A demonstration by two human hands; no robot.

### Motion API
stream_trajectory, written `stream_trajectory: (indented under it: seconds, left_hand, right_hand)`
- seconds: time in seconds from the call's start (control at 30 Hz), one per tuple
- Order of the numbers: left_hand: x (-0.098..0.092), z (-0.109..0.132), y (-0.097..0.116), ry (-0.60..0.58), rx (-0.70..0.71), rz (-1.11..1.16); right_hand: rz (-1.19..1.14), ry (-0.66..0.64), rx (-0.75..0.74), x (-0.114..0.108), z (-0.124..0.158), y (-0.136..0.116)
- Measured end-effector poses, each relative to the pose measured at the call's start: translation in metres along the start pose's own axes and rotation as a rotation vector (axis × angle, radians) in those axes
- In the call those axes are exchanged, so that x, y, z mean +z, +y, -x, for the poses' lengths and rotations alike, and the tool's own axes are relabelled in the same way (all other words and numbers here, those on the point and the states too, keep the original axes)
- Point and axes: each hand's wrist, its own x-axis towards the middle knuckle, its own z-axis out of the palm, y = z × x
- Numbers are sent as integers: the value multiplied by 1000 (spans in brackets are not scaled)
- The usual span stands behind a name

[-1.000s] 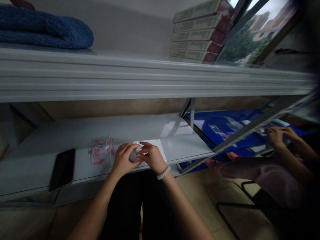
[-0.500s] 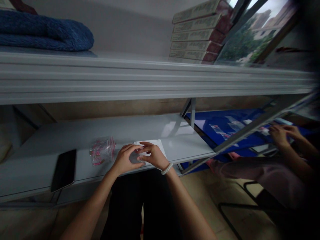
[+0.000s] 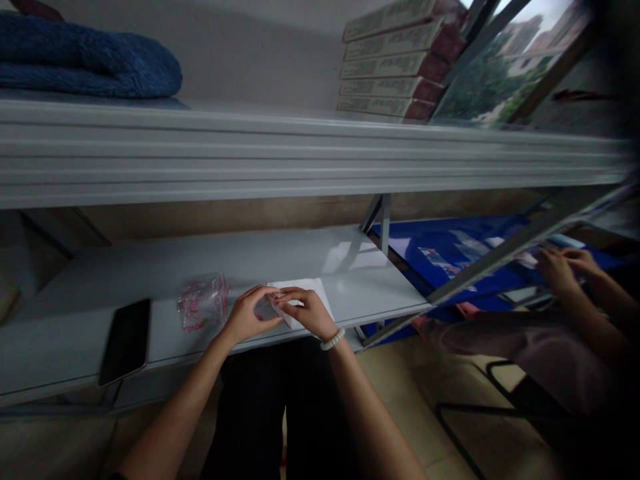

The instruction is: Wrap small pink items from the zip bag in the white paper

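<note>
Grey steel shelving fills the head view, with a blue fleece blanket at 11 o'clock on the upper shelf and a stack of flat boxes at 1 o'clock. On the lower shelf, the left hand and right hand meet over a small clear packet at the near edge of a white sheet. Fingers of both hands curl closed around the packet, which seems gripped, though its shape and long axis are hard to tell; it lies between them, about equally near each. A pink-filled plastic bag sits at 9 o'clock, a black smartphone at 8 o'clock, and a co-worker's hands work at 3 o'clock.
</note>
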Motion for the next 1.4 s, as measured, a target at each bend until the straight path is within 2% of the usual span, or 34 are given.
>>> stream_trajectory:
  seconds: [0.13,0.33,0.5,0.63,0.7,0.77,0.87,0.93,1.0,1.2,1.4]
  left_hand:
    - [-3,1,-5,3,-16,-28]
    - [-5,8,-9,3,-28,-81]
    - [-8,9,-11,-11,-3,-144]
    - [-10,3,-10,-15,4,-177]
    - [-11,-3,-11,-33,15,-191]
    - [-13,-12,-15,-50,17,-205]
    - [-17,-26,-26,-41,-3,-200]
    - [-18,-34,-34,-40,-11,-194]
    - [-17,-40,-42,-55,-8,-195]
    - [-10,-45,-57,-86,-25,-227]
    - [-6,-43,-67,-146,-24,-288]
  right_hand:
    - [-139,113,64,5,2,8]
    - [-673,337,367,21,10,19]
    - [-843,326,517,32,13,16]
    - [-863,279,560,33,8,16]
    - [-790,297,513,27,4,19]
    - [-573,359,417,17,1,24]
    - [62,408,257,3,0,31]
    - [464,351,194,-1,4,32]
    - [689,275,182,1,10,31]
    - [891,160,152,24,21,30]
    - [883,73,68,31,20,34]
